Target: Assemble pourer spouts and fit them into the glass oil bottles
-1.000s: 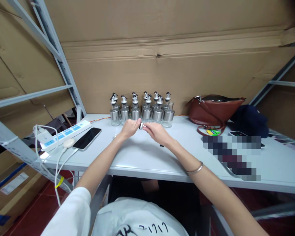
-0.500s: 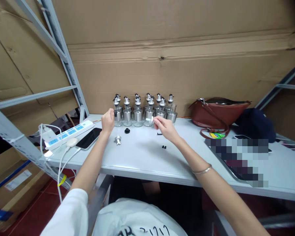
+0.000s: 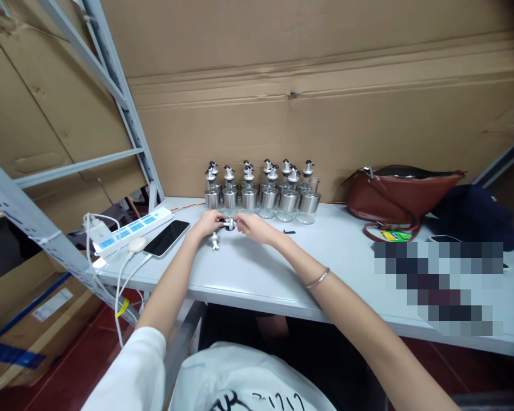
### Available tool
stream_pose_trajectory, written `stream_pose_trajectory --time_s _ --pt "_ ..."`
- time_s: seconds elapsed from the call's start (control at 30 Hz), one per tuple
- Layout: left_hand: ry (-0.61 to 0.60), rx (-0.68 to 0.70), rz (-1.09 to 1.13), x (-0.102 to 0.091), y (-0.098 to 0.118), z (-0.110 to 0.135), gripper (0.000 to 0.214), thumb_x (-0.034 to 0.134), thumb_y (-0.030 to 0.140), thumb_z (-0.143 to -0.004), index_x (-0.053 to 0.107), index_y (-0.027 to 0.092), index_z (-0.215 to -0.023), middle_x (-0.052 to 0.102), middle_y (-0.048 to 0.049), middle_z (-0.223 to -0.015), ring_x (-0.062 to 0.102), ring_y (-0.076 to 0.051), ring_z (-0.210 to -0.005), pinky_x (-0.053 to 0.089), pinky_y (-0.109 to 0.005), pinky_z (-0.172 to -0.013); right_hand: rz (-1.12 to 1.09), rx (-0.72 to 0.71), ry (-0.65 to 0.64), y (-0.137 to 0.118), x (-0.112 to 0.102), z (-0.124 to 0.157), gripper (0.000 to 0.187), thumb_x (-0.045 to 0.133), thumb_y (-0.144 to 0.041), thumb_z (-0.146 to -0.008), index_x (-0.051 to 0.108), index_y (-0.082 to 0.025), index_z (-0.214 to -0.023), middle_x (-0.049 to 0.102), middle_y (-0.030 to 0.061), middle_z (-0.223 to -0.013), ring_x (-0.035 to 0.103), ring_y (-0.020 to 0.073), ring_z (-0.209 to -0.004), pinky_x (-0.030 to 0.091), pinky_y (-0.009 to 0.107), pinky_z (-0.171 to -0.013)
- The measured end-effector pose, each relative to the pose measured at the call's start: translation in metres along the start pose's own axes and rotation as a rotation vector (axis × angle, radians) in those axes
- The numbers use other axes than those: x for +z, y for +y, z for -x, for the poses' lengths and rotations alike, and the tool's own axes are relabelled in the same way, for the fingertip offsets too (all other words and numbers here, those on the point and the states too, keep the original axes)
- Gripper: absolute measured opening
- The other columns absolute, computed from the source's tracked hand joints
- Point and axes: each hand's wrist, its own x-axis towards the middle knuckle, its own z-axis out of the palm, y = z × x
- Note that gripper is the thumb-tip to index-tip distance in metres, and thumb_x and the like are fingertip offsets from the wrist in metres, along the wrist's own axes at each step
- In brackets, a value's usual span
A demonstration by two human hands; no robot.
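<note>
Both hands have come back together since half a second ago, when they were spread apart near the row of bottles; now the left hand point(image 3: 209, 221) and the right hand point(image 3: 251, 226) meet over the near-middle of the table point(image 3: 257, 274), fingers closed from either side on a small black and silver cap piece point(image 3: 228, 224) held just above the surface. Right beneath the left hand lies a loose metal spout point(image 3: 215, 244), on its side and untouched. Judging from how things lie, the work looks well along: a dozen or so glass and steel bottles point(image 3: 263, 191) stand finished with their pourers on, in two rows against the cardboard wall point(image 3: 308, 103), and only the parts at the hands look left to join, though I cannot tell whether the rightmost bottle is complete. A small dark part point(image 3: 288, 232) lies on the table to the right of the hands, apart from them. To the left, a phone point(image 3: 167, 238) lies flat beside a white power strip point(image 3: 131, 231) with cables trailing off the edge; neither is in the way. Far right, a brown bag point(image 3: 400, 191) and a dark cloth bundle point(image 3: 471, 217) sit well clear. Nothing stands between the hands and the bottles
</note>
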Motion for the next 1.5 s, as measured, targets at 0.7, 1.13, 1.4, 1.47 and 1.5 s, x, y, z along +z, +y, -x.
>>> stream_pose_trajectory --time_s 0.7,1.13,1.4,1.47,1.5 --pt "0.063 -0.084 0.193 0.009 0.038 0.028 0.028 0.058 0.032 -0.093 0.059 0.015 -0.115 0.063 -0.0077 -0.114 0.065 -0.022 -0.096 0.056 -0.041 -0.081 0.138 0.022 -0.184 -0.022 0.009 0.027 0.024 0.057 -0.032 -0.095 0.06 -0.015 -0.113 0.064 0.0072 -0.111 0.064 0.019 -0.092 0.055 0.039 -0.08" --pt "0.052 -0.166 0.192 -0.007 0.035 0.028 0.028 0.058 0.033 -0.093 0.059 0.015 -0.116 0.063 -0.0082 -0.116 0.064 -0.023 -0.099 0.055 -0.042 -0.084 0.034 -0.032 -0.047 -0.014 0.0 0.025 0.023 0.057 -0.032 -0.095 0.061 -0.014 -0.109 0.065 0.0061 -0.105 0.065 0.0175 -0.087 0.056 0.036 -0.076" --pt "-0.002 -0.213 0.248 -0.011 0.039 0.037 0.028 0.058 0.034 -0.093 0.06 0.014 -0.113 0.064 -0.0069 -0.11 0.066 -0.022 -0.092 0.057 -0.039 -0.077 0.033 0.022 0.087 0.007 -0.012 0.023 0.024 0.057 -0.032 -0.095 0.061 -0.014 -0.111 0.065 0.0062 -0.106 0.065 0.0179 -0.088 0.056 0.037 -0.077" --pt "0.032 -0.214 0.251 -0.008 0.038 0.037 0.028 0.058 0.034 -0.093 0.06 0.014 -0.113 0.065 -0.0067 -0.11 0.066 -0.022 -0.092 0.057 -0.039 -0.077 0.026 0.017 0.089 0.009 -0.011 0.023 0.024 0.057 -0.032 -0.095 0.06 -0.014 -0.111 0.064 0.0064 -0.106 0.065 0.0181 -0.088 0.056 0.037 -0.077" --pt "0.068 -0.217 0.25 -0.007 0.038 0.036 0.028 0.058 0.034 -0.093 0.061 0.014 -0.113 0.064 -0.0068 -0.111 0.066 -0.022 -0.093 0.057 -0.039 -0.078 0.021 0.013 0.088 0.009 -0.01 0.024 0.024 0.057 -0.032 -0.095 0.06 -0.014 -0.111 0.064 0.0064 -0.107 0.065 0.0181 -0.088 0.056 0.037 -0.077"
